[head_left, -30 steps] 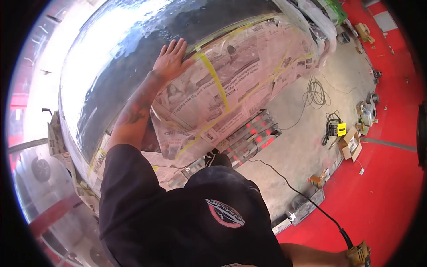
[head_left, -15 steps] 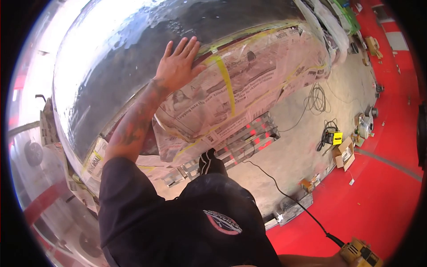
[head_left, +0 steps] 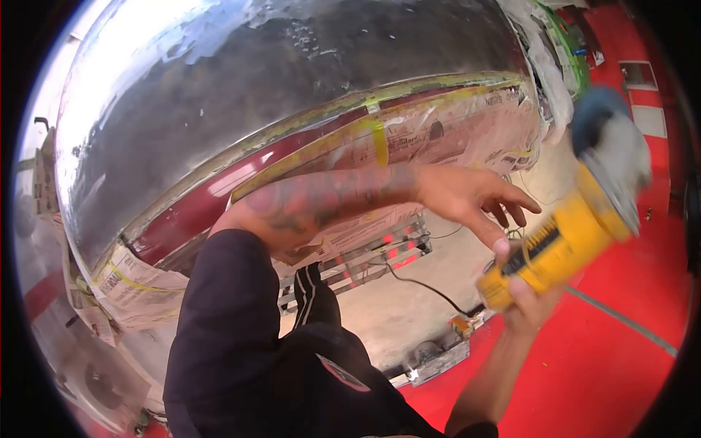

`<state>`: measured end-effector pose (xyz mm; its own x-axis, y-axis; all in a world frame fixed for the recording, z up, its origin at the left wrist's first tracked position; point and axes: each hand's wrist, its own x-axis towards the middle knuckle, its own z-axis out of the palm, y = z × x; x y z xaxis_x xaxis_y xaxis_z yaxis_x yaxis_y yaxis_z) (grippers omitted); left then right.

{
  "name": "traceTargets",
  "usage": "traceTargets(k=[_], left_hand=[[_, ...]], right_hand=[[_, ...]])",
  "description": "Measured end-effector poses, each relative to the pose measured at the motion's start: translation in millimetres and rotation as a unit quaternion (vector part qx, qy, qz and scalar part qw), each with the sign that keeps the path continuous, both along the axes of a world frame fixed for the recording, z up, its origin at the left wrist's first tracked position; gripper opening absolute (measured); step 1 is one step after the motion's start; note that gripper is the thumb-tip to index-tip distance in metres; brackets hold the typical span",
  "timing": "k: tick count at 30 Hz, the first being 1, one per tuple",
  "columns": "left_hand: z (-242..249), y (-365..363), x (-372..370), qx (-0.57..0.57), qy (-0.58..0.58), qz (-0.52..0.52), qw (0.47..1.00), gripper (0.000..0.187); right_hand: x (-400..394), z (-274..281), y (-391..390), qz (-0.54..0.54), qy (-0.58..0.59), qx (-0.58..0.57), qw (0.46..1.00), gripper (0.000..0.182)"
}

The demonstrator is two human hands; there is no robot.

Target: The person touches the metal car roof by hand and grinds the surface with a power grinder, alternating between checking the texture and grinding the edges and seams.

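Big polished metal body (head_left: pixel 241 95) fills the upper left, well away from the grip, with a dark red panel (head_left: pixel 219 193) below its curve. Newspaper masking (head_left: pixel 438 128) with yellow tape (head_left: pixel 378 142) covers the flank up-left of the grip. Red floor (head_left: pixel 599 365) lies under and right of the grip; a step platform (head_left: pixel 365 255) stands down-left of it.

Yellow power tool (head_left: pixel 558 244) is raised at right, long axis running diagonally from lower left up to its blurred pad head (head_left: pixel 610 157). Right hand (head_left: pixel 529 303) is wrapped around the tool's lower body from beneath, a firm hold. Left hand (head_left: pixel 475 201) is spread wide, holding nothing, fingertips just touching or nearly touching the tool's rear end; motion blur hides which. The left hand comes in from the tool's upper left; the tool's head points away from both hands, up-right. Its cord (head_left: pixel 427 286) trails down-left.
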<state>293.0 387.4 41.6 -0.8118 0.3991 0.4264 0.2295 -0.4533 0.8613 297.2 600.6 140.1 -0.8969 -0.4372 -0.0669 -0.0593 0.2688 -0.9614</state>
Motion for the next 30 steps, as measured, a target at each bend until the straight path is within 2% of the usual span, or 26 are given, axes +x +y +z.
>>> traceTargets(k=[1, 4, 5, 7, 11, 12, 13, 16, 30], left_hand=[[-5.4, -7.2, -7.1, 0.005, 0.002, 0.004, 1.000, 0.079], [-18.4, -25.4, -21.8, 0.026, -0.011, -0.122, 0.992, 0.060], [-20.8, -30.3, -26.3, 0.031, -0.006, -0.116, 0.993, 0.060], [-27.5, -34.7, -28.4, 0.072, -0.009, -0.132, 0.989, 0.048], [-32.3, -23.5, -30.8, 0.127, -0.053, -0.079, 0.987, 0.057], [-34.0, -19.4, -32.0, 0.146, -0.031, -0.021, 0.989, 0.056], [-35.7, -16.1, -32.7, 0.165, -0.011, 0.036, 0.986, 0.056], [-42.0, -13.9, -30.6, 0.190, -0.029, 0.069, 0.979, 0.054], [-46.4, -15.1, -28.3, 0.208, -0.104, 0.112, 0.966, 0.054]], right_hand=[[-11.0, -10.6, -15.9, 0.050, -0.011, 0.011, 0.999, 0.079], [-28.8, -36.8, -58.7, 0.112, -0.002, 0.029, 0.993, 0.085], [-41.1, -44.4, -64.3, 0.141, 0.018, 0.047, 0.989, 0.088], [-61.9, -36.5, -77.8, 0.185, 0.001, 0.088, 0.979, 0.090], [-102.3, -12.5, -100.9, 0.306, -0.007, 0.192, 0.932, 0.089], [-117.4, -12.5, -100.8, 0.348, 0.012, 0.220, 0.911, 0.090], [-122.0, -11.2, -106.8, 0.352, 0.012, 0.222, 0.909, 0.090], [-130.8, -5.8, -123.0, 0.395, 0.014, 0.259, 0.881, 0.093], [-151.7, -12.0, -149.5, 0.476, -0.019, 0.281, 0.833, 0.094]])
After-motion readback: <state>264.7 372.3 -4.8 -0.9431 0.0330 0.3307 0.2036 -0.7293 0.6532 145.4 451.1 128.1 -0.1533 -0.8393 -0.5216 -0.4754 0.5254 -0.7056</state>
